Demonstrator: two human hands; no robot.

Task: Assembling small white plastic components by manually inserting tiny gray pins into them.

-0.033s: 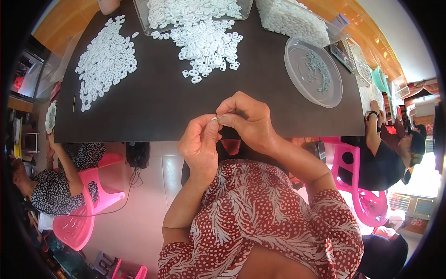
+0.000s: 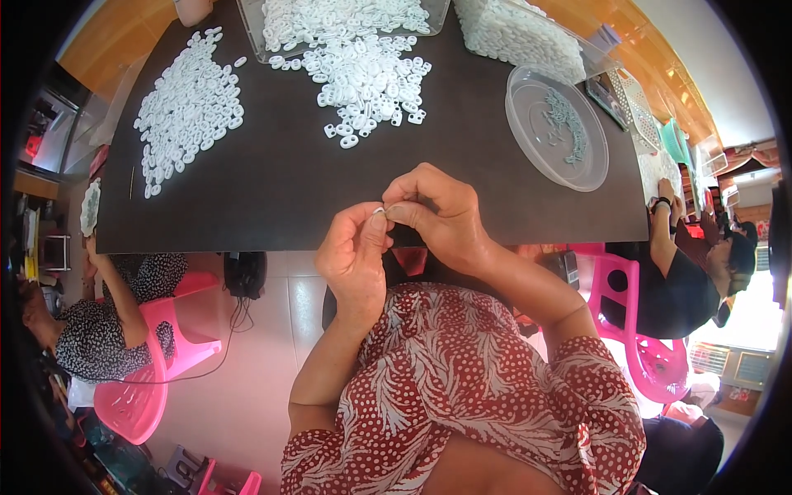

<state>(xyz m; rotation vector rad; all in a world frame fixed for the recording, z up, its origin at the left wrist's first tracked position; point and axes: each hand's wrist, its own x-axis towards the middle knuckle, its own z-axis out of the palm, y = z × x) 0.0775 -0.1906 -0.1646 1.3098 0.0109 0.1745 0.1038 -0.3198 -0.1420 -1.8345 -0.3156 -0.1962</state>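
Note:
At the table's near edge, my left hand (image 2: 356, 247) is closed, pinching a small white plastic piece (image 2: 379, 211) between thumb and forefinger. Only a sliver of that piece shows. My right hand (image 2: 441, 216) is closed too, its thumb and forefinger tips meeting the left fingertips at the piece. Whatever the right fingertips hold is hidden. Beyond my hands lies a heap of white oval pieces with two holes (image 2: 367, 82). A second heap of such pieces (image 2: 190, 111) spreads at the left. At the right, a round clear plastic lid (image 2: 528, 136) holds many tiny grey-green parts (image 2: 565, 124).
A clear bin (image 2: 256, 43) of white pieces stands at the far edge, beside a filled clear box (image 2: 524, 45). A thin stick (image 2: 131, 183) lies at the table's left. People sit on pink chairs at left (image 2: 136, 400) and right (image 2: 652, 363).

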